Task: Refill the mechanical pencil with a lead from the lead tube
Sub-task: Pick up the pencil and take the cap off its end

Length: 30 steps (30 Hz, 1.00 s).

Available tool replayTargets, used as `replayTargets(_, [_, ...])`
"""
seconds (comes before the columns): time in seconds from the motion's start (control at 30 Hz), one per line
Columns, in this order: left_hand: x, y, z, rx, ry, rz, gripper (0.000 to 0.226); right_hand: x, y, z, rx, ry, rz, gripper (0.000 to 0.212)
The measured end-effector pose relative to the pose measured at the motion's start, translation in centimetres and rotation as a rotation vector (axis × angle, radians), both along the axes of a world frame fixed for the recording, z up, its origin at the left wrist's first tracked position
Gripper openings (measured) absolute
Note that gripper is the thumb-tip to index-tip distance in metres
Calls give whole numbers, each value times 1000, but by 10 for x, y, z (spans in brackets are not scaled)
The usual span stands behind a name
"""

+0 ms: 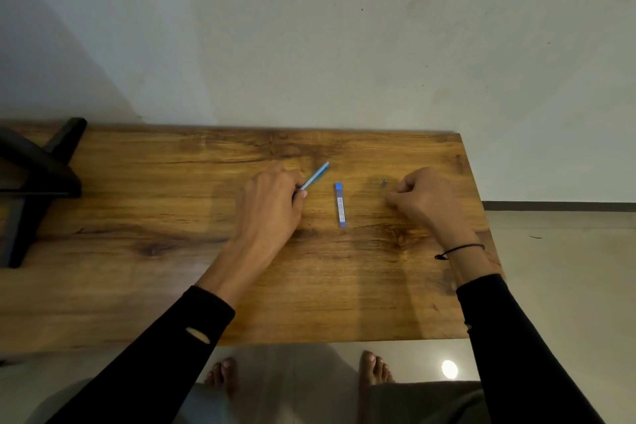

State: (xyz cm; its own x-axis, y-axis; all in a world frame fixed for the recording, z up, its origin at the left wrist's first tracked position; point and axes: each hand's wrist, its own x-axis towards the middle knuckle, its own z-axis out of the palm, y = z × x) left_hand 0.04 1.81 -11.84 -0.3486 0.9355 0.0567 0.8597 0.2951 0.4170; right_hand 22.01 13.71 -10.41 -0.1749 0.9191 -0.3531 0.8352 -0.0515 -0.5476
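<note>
A brown wood-grain tabletop (172,286) is filling the lower middle of the head view, set against a pale wall, with a black angled stand (38,175) sitting at its far left corner. The left hand (272,203) is resting on the wood with its fingers closed around the lower end of a slim light-blue mechanical pencil (317,175), whose free end is pointing up and away to the right. The right hand (423,196) is lying curled into a loose fist well to the right; whether it is pinching anything cannot be told. A small dark speck (383,183) is lying just beside its knuckles, possibly the pencil's cap or eraser, too small to identify. The flat blue rectangular lead tube (340,205) is lying between the hands, touching neither, its cap end appearing closed; its contents are not showing. Risks, as a judgement: the small dark piece is sitting near the table's right edge and could be getting brushed off by the right hand; a lead, once tipped out, is likely to snap if pinched hard or fed crooked into the barrel; opening the tube mouth-down could be spilling several leads across the wood.
</note>
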Motion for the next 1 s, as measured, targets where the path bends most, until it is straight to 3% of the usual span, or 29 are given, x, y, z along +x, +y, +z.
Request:
replayTargets(0.1, [4, 2, -3, 12, 43, 10, 24, 1, 1, -2, 8, -7, 1, 52])
replayTargets(0.23, [3, 3, -3, 12, 35, 0, 28, 4, 0, 3, 15, 62, -1, 38])
replayTargets(0.4, [-1, 5, -3, 33, 5, 29, 30, -12, -11, 20, 182, 112, -28, 31])
replayTargets(0.5, [-2, 5, 1, 101, -4, 58, 24, -42, -36, 18, 211, -51, 78, 36])
replayTargets(0.6, [-3, 6, 3, 135, -43, 83, 16, -67, -65, 4, 398, -264, 171, 35])
replayTargets(0.7, [-3, 6, 5, 147, -84, 90, 13, -79, -77, -1, 500, -333, 153, 29])
replayTargets(0.8, [-4, 8, 8, 139, -190, 80, 15, -80, -76, -2, 525, -304, 138, 13])
replayTargets(0.9, [-4, 11, 11, 143, -341, 84, 14, -76, -74, -1, 545, -252, 122, 28])
replayTargets(1.0, [-5, 14, 14, 116, -550, 120, 16, -76, -74, 5, 624, -154, 139, 21])
